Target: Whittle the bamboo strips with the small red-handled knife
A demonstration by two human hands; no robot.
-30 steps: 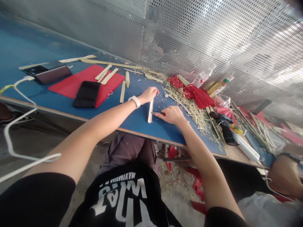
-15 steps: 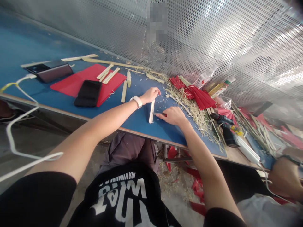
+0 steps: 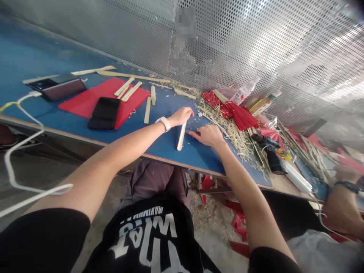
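Observation:
My left hand (image 3: 182, 116) is closed on the upper end of a pale bamboo strip (image 3: 181, 138). The strip slants down toward the table's front edge, its lower end at the blue top. My right hand (image 3: 209, 135) is wrapped round a small knife (image 3: 188, 132), most of its handle hidden in the fingers. The thin blade points left, close beside the strip; whether it touches cannot be made out. Left of my left hand lie two short bamboo pieces (image 3: 147, 110). Several more strips (image 3: 132, 91) rest on a red folder-like sheet (image 3: 82, 102).
A black phone (image 3: 104, 113) overlaps the red sheet, near a propped device (image 3: 64, 90) with a white cable. Shavings (image 3: 237, 142), folded red fans (image 3: 240, 113), bottles and a power drill (image 3: 273, 159) crowd the right. Perforated metal stands behind. Another person's wrist (image 3: 345, 189) is at far right.
My right hand and the knife have shifted slightly up along the strip, away from its lower end. The strip's lower end has moved a little left and toward me.

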